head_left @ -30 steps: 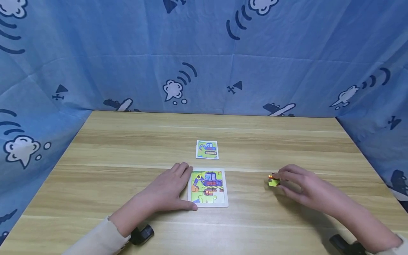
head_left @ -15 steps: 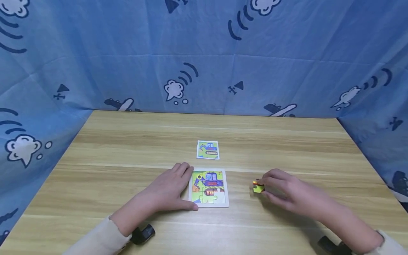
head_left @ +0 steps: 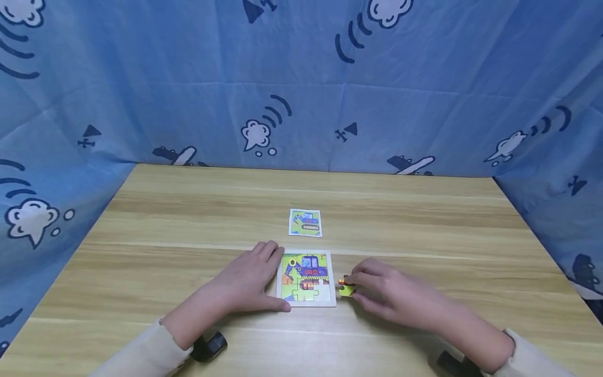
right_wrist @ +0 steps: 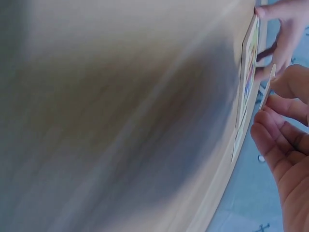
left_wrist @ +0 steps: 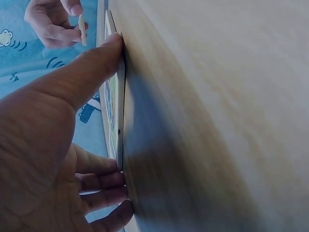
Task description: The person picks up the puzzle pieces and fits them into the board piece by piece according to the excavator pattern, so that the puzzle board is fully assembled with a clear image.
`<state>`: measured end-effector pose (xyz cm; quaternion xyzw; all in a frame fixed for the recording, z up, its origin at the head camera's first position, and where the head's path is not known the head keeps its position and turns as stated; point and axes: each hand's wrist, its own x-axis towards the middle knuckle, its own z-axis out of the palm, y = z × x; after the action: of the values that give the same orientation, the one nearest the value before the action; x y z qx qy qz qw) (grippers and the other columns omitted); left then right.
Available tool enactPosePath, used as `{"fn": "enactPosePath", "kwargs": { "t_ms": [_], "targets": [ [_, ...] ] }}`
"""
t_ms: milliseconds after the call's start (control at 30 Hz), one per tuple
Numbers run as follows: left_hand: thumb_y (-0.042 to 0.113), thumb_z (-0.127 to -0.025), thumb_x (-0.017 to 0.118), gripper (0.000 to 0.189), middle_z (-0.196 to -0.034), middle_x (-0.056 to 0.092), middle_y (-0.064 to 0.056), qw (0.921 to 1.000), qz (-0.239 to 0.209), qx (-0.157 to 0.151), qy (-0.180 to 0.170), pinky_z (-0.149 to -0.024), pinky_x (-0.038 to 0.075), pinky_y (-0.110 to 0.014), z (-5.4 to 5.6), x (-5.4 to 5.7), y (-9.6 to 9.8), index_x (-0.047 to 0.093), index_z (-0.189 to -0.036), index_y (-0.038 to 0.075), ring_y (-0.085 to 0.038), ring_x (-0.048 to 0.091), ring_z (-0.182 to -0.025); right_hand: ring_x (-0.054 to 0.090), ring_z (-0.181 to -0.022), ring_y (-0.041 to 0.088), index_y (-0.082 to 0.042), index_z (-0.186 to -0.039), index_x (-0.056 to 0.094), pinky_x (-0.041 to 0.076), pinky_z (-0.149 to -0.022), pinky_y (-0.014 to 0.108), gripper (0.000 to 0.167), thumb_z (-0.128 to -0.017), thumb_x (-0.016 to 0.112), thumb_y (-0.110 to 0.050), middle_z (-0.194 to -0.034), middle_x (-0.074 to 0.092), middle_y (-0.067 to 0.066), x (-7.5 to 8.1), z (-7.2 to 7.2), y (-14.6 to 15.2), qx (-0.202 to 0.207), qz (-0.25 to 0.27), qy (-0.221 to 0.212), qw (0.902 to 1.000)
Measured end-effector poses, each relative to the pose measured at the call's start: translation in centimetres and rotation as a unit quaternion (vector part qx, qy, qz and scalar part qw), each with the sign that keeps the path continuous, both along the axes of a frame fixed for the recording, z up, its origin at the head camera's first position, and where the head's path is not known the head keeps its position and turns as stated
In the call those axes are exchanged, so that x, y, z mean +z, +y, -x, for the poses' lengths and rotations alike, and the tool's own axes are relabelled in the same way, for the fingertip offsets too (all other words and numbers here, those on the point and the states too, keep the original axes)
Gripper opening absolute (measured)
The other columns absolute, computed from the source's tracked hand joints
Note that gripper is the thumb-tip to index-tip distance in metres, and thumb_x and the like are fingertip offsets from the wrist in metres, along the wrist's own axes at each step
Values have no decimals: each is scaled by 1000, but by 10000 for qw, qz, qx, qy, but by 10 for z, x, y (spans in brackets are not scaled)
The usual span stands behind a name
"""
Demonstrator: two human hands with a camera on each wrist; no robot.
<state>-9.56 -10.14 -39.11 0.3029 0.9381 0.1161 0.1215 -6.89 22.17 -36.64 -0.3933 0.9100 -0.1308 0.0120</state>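
A square jigsaw puzzle board (head_left: 330,301) with a white rim lies on the table, its fitted pieces forming a digger picture. Bare white backing shows at its lower right. My left hand (head_left: 249,277) holds the board's left side, thumb at the near corner and fingers at the far one. Just right of the board, my right hand (head_left: 388,288) pinches a yellow-green puzzle piece (head_left: 347,290) between thumb and fingers. Seen edge-on in the right wrist view, the puzzle piece (right_wrist: 267,92) is held off the table; part of it is hidden by fingers.
A small picture card (head_left: 305,223) with the same digger lies beyond the board. The wooden table (head_left: 188,209) meets a blue printed cloth (head_left: 301,63) at the back and sides. Black wrist devices sit under both forearms, the left device (head_left: 209,347) being fully visible.
My right hand has carried the puzzle piece leftward across the table to the board's right edge. The left hand and the board have stayed in place.
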Motion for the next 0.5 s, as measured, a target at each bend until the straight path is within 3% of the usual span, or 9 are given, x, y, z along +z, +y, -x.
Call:
{"fn": "enactPosePath", "kwargs": {
  "t_ms": [333,500],
  "targets": [
    [71,-79,78,113,-152,48,-18,10000,-32,-13,-35,-112,50,-47,-1,1,-1,41,-156,-3,-31,49,-136,62,-98,3,-17,-125,75,61,-84,24,29,-97,75,-21,-116,70,-4,-7,1,-27,89,37,-728,9973],
    [72,-79,77,114,-152,48,-18,10000,-31,-14,-3,-112,51,-47,0,1,-1,40,-156,-3,-31,49,-137,64,-101,4,-16,-126,74,61,-87,25,28,-98,73,-22,-118,69,-3,-11,1,-34,146,-19,-649,9978]
  ]
}}
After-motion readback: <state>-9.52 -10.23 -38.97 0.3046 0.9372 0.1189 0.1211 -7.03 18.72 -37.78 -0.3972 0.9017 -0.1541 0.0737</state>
